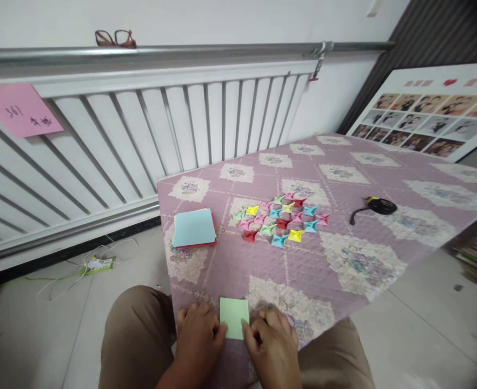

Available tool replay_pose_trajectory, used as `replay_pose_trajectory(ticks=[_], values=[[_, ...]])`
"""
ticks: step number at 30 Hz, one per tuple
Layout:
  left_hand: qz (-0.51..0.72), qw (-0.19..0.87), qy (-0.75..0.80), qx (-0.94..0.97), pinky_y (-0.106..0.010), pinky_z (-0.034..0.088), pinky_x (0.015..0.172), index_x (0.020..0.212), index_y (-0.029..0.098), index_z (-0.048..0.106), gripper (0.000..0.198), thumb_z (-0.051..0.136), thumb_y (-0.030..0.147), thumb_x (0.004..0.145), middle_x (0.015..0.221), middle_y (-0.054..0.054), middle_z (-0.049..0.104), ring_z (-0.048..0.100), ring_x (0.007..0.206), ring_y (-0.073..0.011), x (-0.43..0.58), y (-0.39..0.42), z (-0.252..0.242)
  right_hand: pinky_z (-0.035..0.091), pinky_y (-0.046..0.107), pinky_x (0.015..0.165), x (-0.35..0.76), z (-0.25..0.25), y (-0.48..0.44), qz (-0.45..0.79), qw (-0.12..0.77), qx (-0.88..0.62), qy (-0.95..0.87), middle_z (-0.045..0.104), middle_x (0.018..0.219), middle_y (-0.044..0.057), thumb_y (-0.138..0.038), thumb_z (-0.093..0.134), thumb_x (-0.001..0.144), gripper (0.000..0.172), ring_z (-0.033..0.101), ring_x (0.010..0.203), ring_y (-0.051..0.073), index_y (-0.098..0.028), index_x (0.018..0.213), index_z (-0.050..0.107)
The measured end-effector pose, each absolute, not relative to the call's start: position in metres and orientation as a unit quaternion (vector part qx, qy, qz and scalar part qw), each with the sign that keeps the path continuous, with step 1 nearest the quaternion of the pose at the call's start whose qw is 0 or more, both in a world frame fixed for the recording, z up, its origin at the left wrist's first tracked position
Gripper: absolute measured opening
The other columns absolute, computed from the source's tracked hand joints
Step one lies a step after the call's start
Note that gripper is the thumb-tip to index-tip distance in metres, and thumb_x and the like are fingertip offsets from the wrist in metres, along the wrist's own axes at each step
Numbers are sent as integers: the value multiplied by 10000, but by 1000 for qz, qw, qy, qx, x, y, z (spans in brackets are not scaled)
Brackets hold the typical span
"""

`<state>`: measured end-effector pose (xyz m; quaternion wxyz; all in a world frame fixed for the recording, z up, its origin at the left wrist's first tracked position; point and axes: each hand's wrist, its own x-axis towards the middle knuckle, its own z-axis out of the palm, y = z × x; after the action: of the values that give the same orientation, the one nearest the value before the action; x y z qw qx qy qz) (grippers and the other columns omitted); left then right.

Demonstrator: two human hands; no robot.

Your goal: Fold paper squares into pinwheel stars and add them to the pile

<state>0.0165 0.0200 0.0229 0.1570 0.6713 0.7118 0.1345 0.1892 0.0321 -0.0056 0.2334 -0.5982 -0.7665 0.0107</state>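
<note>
A small pale green paper square [234, 317] lies at the near edge of a table covered in a pink quilted cloth [344, 259]. My left hand [198, 336] pinches its left edge with curled fingers. My right hand [271, 346] grips its lower right edge, fingers bent. Further back sits a cluster of several small folded paper stars [282, 219] in pink, yellow, green, blue and red. To the left of them lies a stack of paper squares [194, 228], light blue on top, red beneath.
A black tape measure with a strap [378, 206] lies on the cloth to the right. A white radiator [141, 135] with a pink note [21, 109] stands behind, glasses [115, 38] on its pipe. A photo board [429, 116] leans at right. Cables [88, 265] lie on the floor.
</note>
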Motion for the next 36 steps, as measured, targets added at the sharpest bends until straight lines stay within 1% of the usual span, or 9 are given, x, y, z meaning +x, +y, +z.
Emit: replay_pose_trajectory(ticks=[7,19,27,29,32,34,36], values=[[130,152,702,683,-401,297,790,615,204,612,192,581,254,798,765,-17,626,531,807,-230,14,21,17,348,384,726,187,-3,33,10,243,-599,-763,587,786,38,-301,596,827,222,497,819,233,-238,619,551],[118,144,701,688,-399,294,792,621,209,620,195,592,262,806,765,-15,626,536,812,-239,14,22,16,327,365,695,182,4,32,19,256,-620,-741,567,702,23,-265,631,775,253,493,779,224,-238,551,516],[117,117,702,693,-389,298,805,628,202,608,194,586,241,817,752,-12,627,542,801,-224,16,20,25,324,343,707,182,11,32,31,256,-619,-742,561,724,20,-259,638,771,230,501,786,216,-230,580,515],[123,115,700,694,-383,300,801,654,202,603,173,574,231,822,742,-5,623,543,789,-216,15,19,25,326,338,714,183,12,31,37,260,-620,-739,557,727,17,-260,621,786,199,504,791,215,-232,614,525],[139,94,699,695,-377,307,814,754,205,602,80,568,217,825,764,-1,619,545,818,-218,14,17,21,320,334,720,182,13,29,44,273,-620,-734,563,741,14,-248,597,798,139,508,808,219,-237,671,543],[144,71,679,716,-375,306,827,816,206,606,36,575,197,831,827,-10,625,537,854,-220,13,18,17,317,334,725,182,14,27,47,280,-616,-734,569,752,13,-231,583,803,112,509,817,221,-241,696,551],[152,50,624,765,-368,296,843,869,219,616,60,582,172,851,927,-16,631,521,915,-217,10,19,14,314,336,731,181,14,27,48,283,-613,-736,575,765,15,-218,570,812,102,509,830,224,-244,713,561]])
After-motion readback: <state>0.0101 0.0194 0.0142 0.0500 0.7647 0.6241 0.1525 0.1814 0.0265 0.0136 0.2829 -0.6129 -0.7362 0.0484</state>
